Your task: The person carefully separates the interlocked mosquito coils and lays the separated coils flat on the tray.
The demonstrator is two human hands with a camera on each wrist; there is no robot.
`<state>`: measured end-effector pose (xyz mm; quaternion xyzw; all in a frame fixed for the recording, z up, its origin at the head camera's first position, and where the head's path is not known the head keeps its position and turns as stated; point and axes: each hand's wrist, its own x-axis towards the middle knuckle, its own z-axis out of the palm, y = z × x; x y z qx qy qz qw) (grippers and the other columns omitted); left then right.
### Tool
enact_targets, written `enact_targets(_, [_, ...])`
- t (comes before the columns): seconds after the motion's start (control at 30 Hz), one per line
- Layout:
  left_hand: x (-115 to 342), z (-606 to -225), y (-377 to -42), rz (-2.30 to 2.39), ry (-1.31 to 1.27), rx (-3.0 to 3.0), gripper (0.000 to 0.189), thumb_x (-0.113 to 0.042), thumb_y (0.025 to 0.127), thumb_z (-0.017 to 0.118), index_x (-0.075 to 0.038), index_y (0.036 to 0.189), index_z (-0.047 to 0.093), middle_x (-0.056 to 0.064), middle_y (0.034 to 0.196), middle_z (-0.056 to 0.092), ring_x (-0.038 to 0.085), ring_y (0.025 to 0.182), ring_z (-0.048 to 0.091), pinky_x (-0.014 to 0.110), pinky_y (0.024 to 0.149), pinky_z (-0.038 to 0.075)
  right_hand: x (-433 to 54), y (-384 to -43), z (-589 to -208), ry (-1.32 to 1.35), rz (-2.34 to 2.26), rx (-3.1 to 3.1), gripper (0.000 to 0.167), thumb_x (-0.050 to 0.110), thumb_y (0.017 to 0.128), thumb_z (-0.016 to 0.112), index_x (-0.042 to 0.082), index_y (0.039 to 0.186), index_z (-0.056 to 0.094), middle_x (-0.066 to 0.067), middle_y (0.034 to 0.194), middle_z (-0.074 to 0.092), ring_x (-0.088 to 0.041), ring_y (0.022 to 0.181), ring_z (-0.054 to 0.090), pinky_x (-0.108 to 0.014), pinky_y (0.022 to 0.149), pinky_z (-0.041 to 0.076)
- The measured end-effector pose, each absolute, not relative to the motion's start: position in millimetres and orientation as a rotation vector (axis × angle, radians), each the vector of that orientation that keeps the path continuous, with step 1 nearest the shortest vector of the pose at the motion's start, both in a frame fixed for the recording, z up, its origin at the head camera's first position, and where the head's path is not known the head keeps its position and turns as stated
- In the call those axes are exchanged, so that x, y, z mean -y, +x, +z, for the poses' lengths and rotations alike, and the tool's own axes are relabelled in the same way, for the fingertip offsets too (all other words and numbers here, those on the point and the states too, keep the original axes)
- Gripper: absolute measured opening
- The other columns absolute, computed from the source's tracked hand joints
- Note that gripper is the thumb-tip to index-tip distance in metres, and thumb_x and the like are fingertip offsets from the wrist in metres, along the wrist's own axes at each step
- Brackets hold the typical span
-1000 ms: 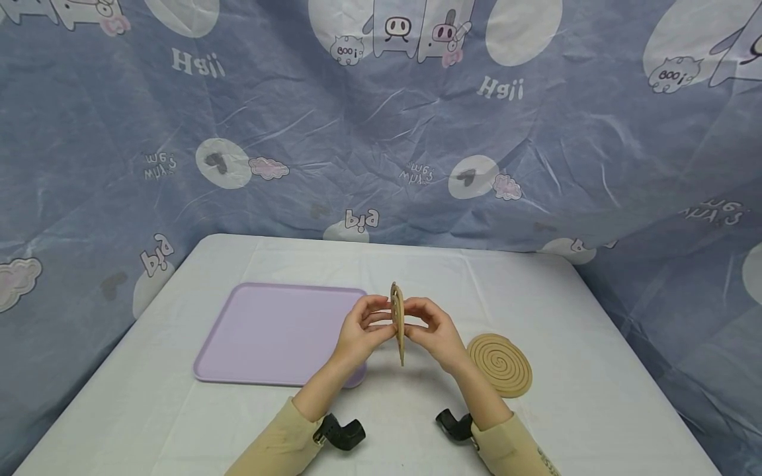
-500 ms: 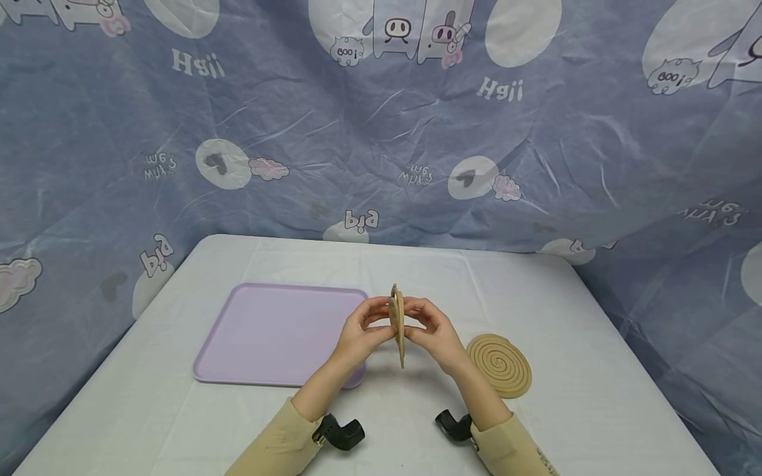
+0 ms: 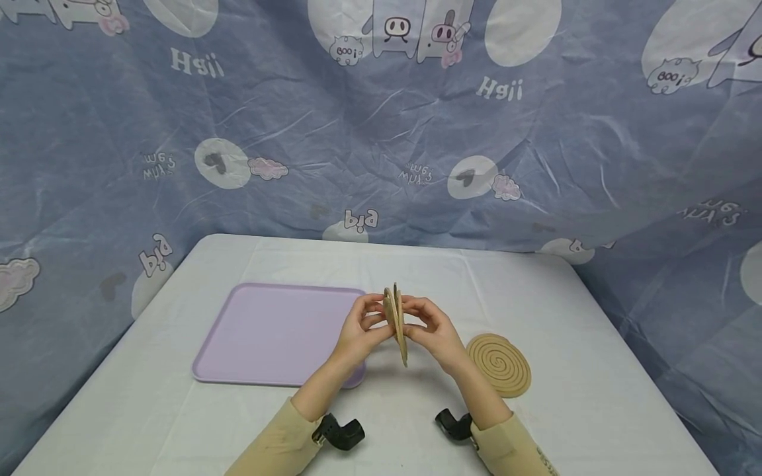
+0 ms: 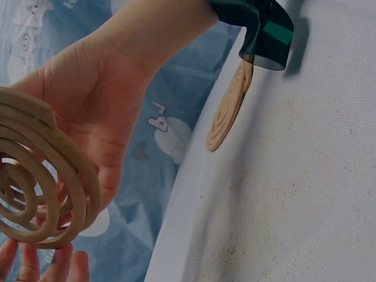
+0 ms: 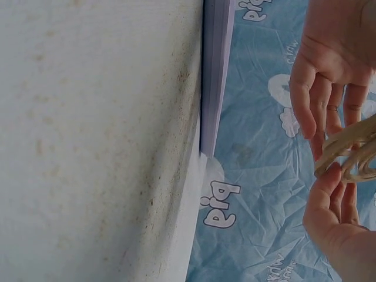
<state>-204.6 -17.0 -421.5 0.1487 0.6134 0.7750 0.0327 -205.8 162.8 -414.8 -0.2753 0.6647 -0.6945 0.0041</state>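
A tan spiral mosquito coil point(image 3: 401, 334) is held up on edge above the table, between the two hands. My left hand point(image 3: 357, 334) pinches it from the left with fingertips and thumb; my right hand point(image 3: 439, 334) pinches it from the right. Seen edge-on, its rings stand partly apart in two layers at the top. In the left wrist view the coil point(image 4: 79, 191) shows open gaps between its rings. From the right wrist, only part of the coil point(image 5: 348, 136) shows at the image's edge. A second flat coil point(image 3: 499, 365) lies on the table beside the right forearm.
A lilac tray point(image 3: 270, 334) lies on the left of the white-covered table point(image 3: 393, 436). Brown crumbs point(image 4: 282, 200) dot the cloth beneath the hands. Black wrist camera mounts point(image 3: 342, 433) stick out from the sleeves. A blue printed curtain point(image 3: 381, 132) hangs behind the table.
The held coil's rings have spread apart: its left layer now leans left, away from the right one. Both hands stay almost in place. The tray and second coil have not moved.
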Motion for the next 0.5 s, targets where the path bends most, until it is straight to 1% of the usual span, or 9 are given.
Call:
enact_targets(0.1, [17.5, -421.7, -204.9, 2.388, 0.455, -1.897, 0.06, -0.002, 0.078, 0.071, -0.007, 0.13, 0.043, 0.013, 0.116, 0.047, 0.033, 0.113, 0.053, 0.034, 0.083, 0.051, -163.5, -206.7, -415.0, -0.874, -2.179, -2.084, 0.026, 0.003, 0.087, 0.064, 0.005, 0.111, 0.055, -0.013, 0.134, 0.044, -0.022, 0.121, 0.045, -0.036, 0.095, 0.046])
enact_targets(0.2, [18.1, -421.5, -205.4, 2.384, 0.462, -1.93, 0.059, -0.002, 0.078, 0.072, -0.009, 0.13, 0.044, 0.014, 0.114, 0.048, 0.031, 0.111, 0.054, 0.033, 0.081, 0.051, -164.0, -207.0, -414.7, -0.879, -2.184, -2.094, 0.029, 0.004, 0.087, 0.065, 0.001, 0.113, 0.054, -0.012, 0.134, 0.045, -0.022, 0.121, 0.046, -0.036, 0.095, 0.046])
enact_targets(0.3, [18.8, -420.5, -205.9, 2.384, 0.468, -1.974, 0.059, -0.003, 0.078, 0.072, -0.01, 0.13, 0.045, 0.014, 0.113, 0.047, 0.03, 0.109, 0.054, 0.032, 0.079, 0.051, -164.2, -207.2, -413.5, -0.866, -2.197, -2.115, 0.038, 0.001, 0.086, 0.065, -0.006, 0.12, 0.049, -0.014, 0.135, 0.045, -0.022, 0.12, 0.046, -0.034, 0.093, 0.047])
enact_targets(0.37, [20.1, -416.1, -204.3, 2.382, 0.46, -1.993, 0.059, -0.003, 0.078, 0.072, -0.01, 0.13, 0.045, 0.015, 0.114, 0.045, 0.031, 0.11, 0.053, 0.032, 0.08, 0.05, -164.4, -206.9, -411.6, -0.834, -2.212, -2.133, 0.047, -0.001, 0.084, 0.066, -0.008, 0.125, 0.045, -0.017, 0.137, 0.043, -0.024, 0.118, 0.046, -0.032, 0.091, 0.049])
enact_targets(0.43, [20.7, -415.9, -205.0, 2.392, 0.453, -2.009, 0.059, -0.004, 0.078, 0.072, -0.011, 0.13, 0.046, 0.015, 0.118, 0.045, 0.031, 0.109, 0.053, 0.033, 0.079, 0.051, -164.7, -206.7, -409.8, -0.788, -2.228, -2.146, 0.054, -0.003, 0.082, 0.067, -0.008, 0.129, 0.041, -0.02, 0.137, 0.042, -0.023, 0.116, 0.047, -0.03, 0.088, 0.05])
enact_targets(0.5, [21.1, -415.9, -205.7, 2.399, 0.442, -2.024, 0.059, -0.004, 0.078, 0.073, -0.011, 0.13, 0.046, 0.014, 0.123, 0.044, 0.031, 0.108, 0.053, 0.034, 0.079, 0.051, -165.1, -207.0, -409.2, -0.743, -2.242, -2.157, 0.058, -0.004, 0.081, 0.068, -0.007, 0.131, 0.04, -0.023, 0.137, 0.041, -0.022, 0.115, 0.048, -0.029, 0.087, 0.05])
